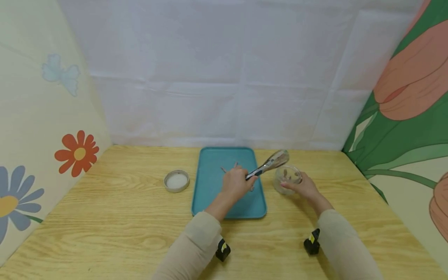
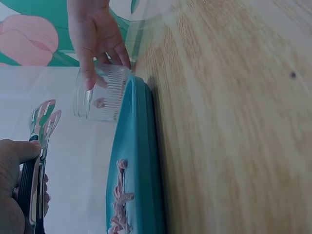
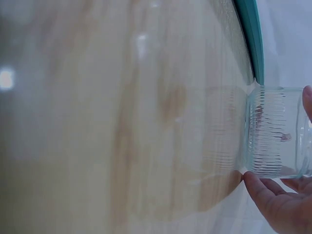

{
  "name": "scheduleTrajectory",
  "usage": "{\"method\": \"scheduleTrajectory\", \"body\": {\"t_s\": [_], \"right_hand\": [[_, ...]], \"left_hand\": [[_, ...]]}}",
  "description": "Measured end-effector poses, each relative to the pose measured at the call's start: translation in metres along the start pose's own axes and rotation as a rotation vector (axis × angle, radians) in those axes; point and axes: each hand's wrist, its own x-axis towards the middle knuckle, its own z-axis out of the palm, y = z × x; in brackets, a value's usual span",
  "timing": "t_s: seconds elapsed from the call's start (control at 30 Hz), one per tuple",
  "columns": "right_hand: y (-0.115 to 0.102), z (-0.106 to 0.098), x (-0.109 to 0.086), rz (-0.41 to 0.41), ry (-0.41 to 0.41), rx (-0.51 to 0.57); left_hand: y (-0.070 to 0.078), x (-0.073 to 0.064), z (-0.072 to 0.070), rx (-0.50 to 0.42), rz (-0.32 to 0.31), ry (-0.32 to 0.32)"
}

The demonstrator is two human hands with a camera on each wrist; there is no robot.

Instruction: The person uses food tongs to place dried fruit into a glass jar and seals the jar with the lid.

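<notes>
1. Right of centre in the head frame, the right hand (image 1: 309, 190) is gripping the glass jar (image 1: 280, 187), its thumb pressing the near wall; small pinkish pieces (image 1: 285, 173) are sitting inside.
2. Around the centre, the left hand (image 1: 237, 182) is gripping the tongs (image 1: 267, 163), which are slanting toward the upper right; their tips are standing slightly apart, holding nothing visible.
3. The blue tray (image 1: 206, 198) is lying at lower centre, with pinkish strips (image 2: 119, 200) resting on it; the lid (image 1: 176, 181) is lying to its left.
4. The jar is probably risking a slip: its smooth glass is offering little hold, should the right fingers loosen.
5. The tong tips are hanging near the jar's mouth, so a careless swing could be knocking its rim or tipping it.
6. The left hand is reaching across the tray; dipping lower, it could be smearing or shifting the strips.
</notes>
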Motion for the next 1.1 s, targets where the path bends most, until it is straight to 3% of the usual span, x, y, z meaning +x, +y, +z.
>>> {"method": "scheduleTrajectory", "body": {"t_s": [0.27,0.6,0.8,1.1], "right_hand": [[0.0,0.0,0.0,0.009,0.006,0.006],[0.0,-0.001,0.002,0.022,-0.007,0.0],[0.001,0.0,0.003,0.025,-0.004,-0.001],[0.0,0.001,0.001,0.027,0.0,-0.013]], "left_hand": [[-0.012,-0.003,-0.01,0.019,0.004,0.072],[-0.038,-0.009,-0.027,0.029,-0.021,0.124],[-0.053,-0.013,-0.037,0.07,-0.052,0.1],[-0.077,-0.019,-0.05,0.065,-0.115,0.115]]}}
